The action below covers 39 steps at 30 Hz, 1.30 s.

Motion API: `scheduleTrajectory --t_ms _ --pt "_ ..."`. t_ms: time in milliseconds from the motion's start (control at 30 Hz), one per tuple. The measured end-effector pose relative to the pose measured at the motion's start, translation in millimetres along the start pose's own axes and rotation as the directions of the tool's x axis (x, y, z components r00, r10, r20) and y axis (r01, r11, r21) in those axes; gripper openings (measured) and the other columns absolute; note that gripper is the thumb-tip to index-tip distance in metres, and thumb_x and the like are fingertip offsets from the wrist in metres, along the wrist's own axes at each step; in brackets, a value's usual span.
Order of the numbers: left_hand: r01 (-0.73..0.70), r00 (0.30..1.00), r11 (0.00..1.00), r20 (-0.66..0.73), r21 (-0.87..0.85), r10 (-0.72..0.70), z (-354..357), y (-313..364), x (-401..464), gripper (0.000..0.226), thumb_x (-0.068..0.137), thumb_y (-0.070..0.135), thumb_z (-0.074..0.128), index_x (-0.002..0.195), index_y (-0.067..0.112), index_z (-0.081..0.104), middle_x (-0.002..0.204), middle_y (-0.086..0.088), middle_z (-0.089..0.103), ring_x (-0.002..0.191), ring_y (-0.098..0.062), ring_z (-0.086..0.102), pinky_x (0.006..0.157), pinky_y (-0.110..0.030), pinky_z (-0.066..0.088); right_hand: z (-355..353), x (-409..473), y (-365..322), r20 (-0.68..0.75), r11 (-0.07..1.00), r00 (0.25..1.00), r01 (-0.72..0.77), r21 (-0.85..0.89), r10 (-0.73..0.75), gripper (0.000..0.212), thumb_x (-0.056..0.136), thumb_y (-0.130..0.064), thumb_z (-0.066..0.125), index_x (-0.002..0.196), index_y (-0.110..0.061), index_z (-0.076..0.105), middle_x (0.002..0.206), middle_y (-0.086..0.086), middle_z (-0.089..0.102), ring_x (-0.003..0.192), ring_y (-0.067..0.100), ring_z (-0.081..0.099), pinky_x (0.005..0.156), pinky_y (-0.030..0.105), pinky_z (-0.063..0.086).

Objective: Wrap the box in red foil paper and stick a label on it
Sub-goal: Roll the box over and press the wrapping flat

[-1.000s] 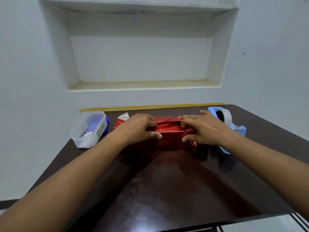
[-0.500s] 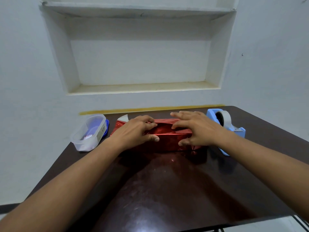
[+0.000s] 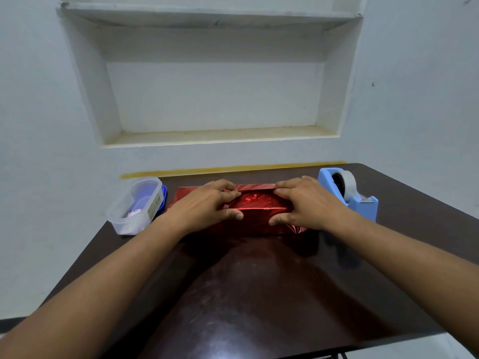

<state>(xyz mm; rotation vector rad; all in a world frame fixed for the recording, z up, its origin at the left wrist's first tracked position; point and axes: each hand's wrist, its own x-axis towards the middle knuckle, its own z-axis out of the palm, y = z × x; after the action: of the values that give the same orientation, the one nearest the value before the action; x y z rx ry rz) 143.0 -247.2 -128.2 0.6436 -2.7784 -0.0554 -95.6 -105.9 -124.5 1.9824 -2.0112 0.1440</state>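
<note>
Both hands, left hand (image 3: 207, 207) and right hand (image 3: 307, 204), pinch red foil (image 3: 255, 202) folded over the box mid-table (image 3: 259, 294), so taping from the dispenser (image 3: 348, 194) probably comes next.

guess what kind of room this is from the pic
Probably a plain room at home, used as a makeshift craft spot: a dark wooden table against a whitewashed wall with a built-in niche shelf, and a blue tape dispenser beside the foil-wrapped box.
</note>
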Motion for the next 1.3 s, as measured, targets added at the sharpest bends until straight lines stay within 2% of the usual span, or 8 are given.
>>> scheduleTrajectory --t_ms 267,433,533,667,867,967,1200,1300 --pt "-0.002 0.999 0.999 0.049 0.032 0.000 -2 -7 -7 0.066 0.098 0.055 0.059 0.153 0.021 0.050 0.157 0.008 0.036 0.135 -0.013 0.047 0.112 -0.031 0.040 2 -3 10 0.044 0.996 0.999 0.023 0.085 -0.027 0.083 0.086 -0.071 0.060 0.152 -0.022 0.048 0.161 -0.007 0.042 0.147 0.010 0.038 0.123 0.049 0.018" --pt "-0.008 0.999 0.996 0.053 0.084 0.004 -5 -7 -9 0.065 0.098 0.054 0.060 0.153 0.021 0.050 0.155 0.005 0.047 0.139 -0.018 0.041 0.117 -0.037 0.036 -4 -8 18 0.033 0.981 0.998 0.055 0.186 -0.062 0.068 0.093 -0.050 0.068 0.152 -0.022 0.049 0.160 -0.008 0.042 0.148 0.011 0.036 0.119 0.029 0.013" --pt "-0.004 0.999 0.994 0.046 0.109 -0.001 -8 -6 -10 0.063 0.098 0.051 0.063 0.152 0.021 0.051 0.156 0.005 0.049 0.140 -0.019 0.040 0.116 -0.034 0.033 -4 -10 18 0.031 0.980 0.998 0.054 0.190 -0.061 0.065 0.093 -0.050 0.069 0.149 -0.020 0.053 0.158 -0.009 0.046 0.146 0.010 0.039 0.125 0.043 0.011" --pt "0.020 1.000 0.994 0.011 0.112 -0.021 -8 -8 -14 0.067 0.094 0.054 0.066 0.149 0.017 0.056 0.156 0.003 0.051 0.142 -0.019 0.045 0.115 -0.029 0.032 -2 -12 16 0.015 0.983 0.998 0.058 0.173 -0.062 0.064 0.094 -0.049 0.069 0.148 -0.020 0.054 0.156 -0.009 0.048 0.145 0.009 0.040 0.125 0.046 0.009" --pt "0.075 0.997 0.996 -0.033 0.040 -0.074 -6 -11 -22 0.070 0.087 0.064 0.068 0.143 0.022 0.062 0.151 0.008 0.057 0.140 -0.015 0.048 0.120 -0.042 0.033 3 -12 15 -0.010 0.978 0.999 0.038 0.205 -0.036 0.063 0.092 -0.044 0.072 0.147 -0.020 0.055 0.155 -0.010 0.050 0.147 0.006 0.037 0.128 0.051 0.006" --pt "0.072 0.996 0.997 -0.050 -0.005 -0.072 -6 -10 -26 0.066 0.087 0.058 0.071 0.142 0.023 0.063 0.150 0.008 0.057 0.140 -0.012 0.049 0.111 -0.025 0.029 5 -13 15 -0.027 0.975 0.999 0.045 0.217 -0.040 0.062 0.092 -0.043 0.072 0.147 -0.021 0.056 0.154 -0.009 0.051 0.146 0.006 0.038 0.128 0.051 0.005" --pt "0.080 0.987 0.987 -0.124 -0.139 -0.098 -4 -10 -37 0.062 0.080 0.057 0.076 0.133 0.025 0.071 0.137 0.009 0.067 0.130 -0.006 0.058 0.107 -0.019 0.040 8 -14 13 -0.061 0.967 0.997 0.054 0.248 -0.040 0.056 0.093 -0.038 0.073 0.144 -0.020 0.059 0.151 -0.009 0.054 0.145 0.008 0.040 0.127 0.048 0.003" --pt "0.097 0.980 0.979 -0.152 -0.178 -0.125 -3 -7 -40 0.071 0.074 0.067 0.070 0.137 0.032 0.067 0.129 0.011 0.072 0.122 -0.005 0.062 0.105 -0.029 0.051 10 -17 12 -0.088 0.956 0.995 0.062 0.288 -0.038 0.059 0.092 -0.034 0.074 0.148 -0.028 0.055 0.138 -0.008 0.066 0.132 0.006 0.053 0.128 0.049 0.005"
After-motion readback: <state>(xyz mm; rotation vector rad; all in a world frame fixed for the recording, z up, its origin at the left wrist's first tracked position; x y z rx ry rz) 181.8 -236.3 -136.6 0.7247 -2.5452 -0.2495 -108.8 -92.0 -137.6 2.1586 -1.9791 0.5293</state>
